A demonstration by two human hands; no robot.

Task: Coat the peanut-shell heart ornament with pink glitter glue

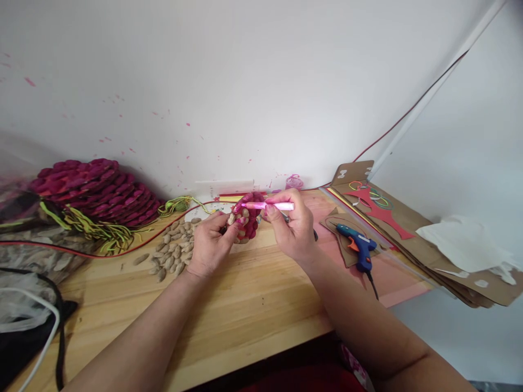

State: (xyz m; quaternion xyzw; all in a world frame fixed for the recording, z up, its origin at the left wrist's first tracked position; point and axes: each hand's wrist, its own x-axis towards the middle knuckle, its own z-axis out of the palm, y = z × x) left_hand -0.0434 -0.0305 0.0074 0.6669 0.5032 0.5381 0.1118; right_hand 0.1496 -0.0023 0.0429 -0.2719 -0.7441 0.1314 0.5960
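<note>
My left hand grips the near left edge of a peanut-covered piece, tilted up above the table. Much of the piece is painted magenta; the peanuts by my left fingers are still bare tan. Between the thumb and fingers of my right hand is a slim white paintbrush, stained pink toward its tip. That tip points left and meets the peanuts near the top of the piece. Loose peanuts lie on the table to the left of my left hand.
At left, a stack of magenta peanut-covered pieces leans by the wall, with yellow-green strings. A red-and-black cable crosses the wooden table. At right lie a blue glue gun, cardboard and a white plastic bag.
</note>
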